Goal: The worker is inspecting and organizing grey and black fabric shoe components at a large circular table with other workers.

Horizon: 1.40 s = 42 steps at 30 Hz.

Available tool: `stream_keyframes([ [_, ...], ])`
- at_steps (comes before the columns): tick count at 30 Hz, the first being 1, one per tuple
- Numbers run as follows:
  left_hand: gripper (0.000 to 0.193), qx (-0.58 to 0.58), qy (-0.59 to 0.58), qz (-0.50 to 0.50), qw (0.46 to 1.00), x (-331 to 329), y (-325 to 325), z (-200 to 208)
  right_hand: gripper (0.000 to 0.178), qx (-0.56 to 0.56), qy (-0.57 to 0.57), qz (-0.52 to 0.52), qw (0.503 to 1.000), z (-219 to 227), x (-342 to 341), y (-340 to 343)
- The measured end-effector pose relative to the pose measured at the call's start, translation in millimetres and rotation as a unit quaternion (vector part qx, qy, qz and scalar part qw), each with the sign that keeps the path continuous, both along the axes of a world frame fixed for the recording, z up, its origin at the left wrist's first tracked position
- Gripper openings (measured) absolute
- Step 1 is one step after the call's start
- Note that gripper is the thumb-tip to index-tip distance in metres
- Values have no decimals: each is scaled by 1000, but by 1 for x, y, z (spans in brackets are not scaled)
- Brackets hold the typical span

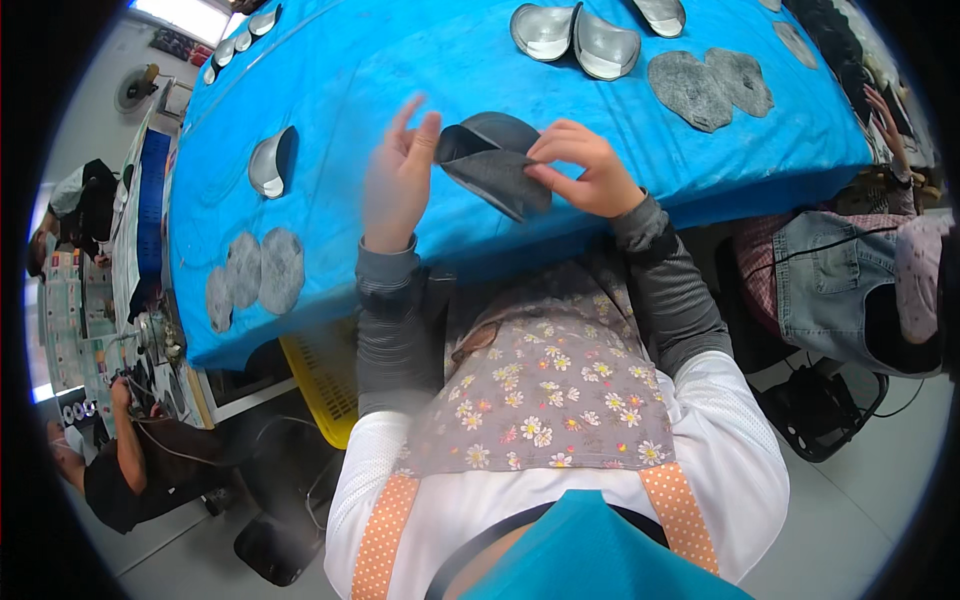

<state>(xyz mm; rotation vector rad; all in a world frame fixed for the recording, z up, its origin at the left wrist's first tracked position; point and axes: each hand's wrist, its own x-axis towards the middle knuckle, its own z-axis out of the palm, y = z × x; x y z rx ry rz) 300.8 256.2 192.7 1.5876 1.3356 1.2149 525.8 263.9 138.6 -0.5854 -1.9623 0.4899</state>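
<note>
Over the near part of the blue-covered table (340,120), my right hand (585,168) pinches the edge of a dark grey moulded cup-shaped piece (500,165) between thumb and fingers. The piece is curved, with a fold or second layer across its front and a point hanging downward. Close to its left edge is my left hand (398,180), blurred at the wrist side, fingers raised and apart from the thumb. It does not appear to grip the piece.
Similar shiny cups stand at left (272,163) and as a pair (575,42) at the back. Flat grey fuzzy oval pieces (282,270) lie at left, more (690,90) at right. A yellow basket (322,390) sits below the table's edge. Other people (830,275) work on both sides.
</note>
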Motion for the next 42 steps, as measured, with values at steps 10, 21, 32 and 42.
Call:
stream_keyframes([
  [10, 23, 245, -38, 31, 968, 46, -33, -33, 15, -356, 506, 112, 777, -21, 33, 9],
  [21, 37, 434, 22, 21, 900, 85, -38, -14, 31, -336, 597, 217, 696, 4, 11, -21],
  [32, 30, 449, -51, 27, 892, 84, -45, -9, 32, -395, 615, 192, 655, 17, -14, -42],
  [42, 21, 445, -41, 73, 892, 88, -33, -8, 45, -469, 659, 206, 550, 32, -25, -47],
])
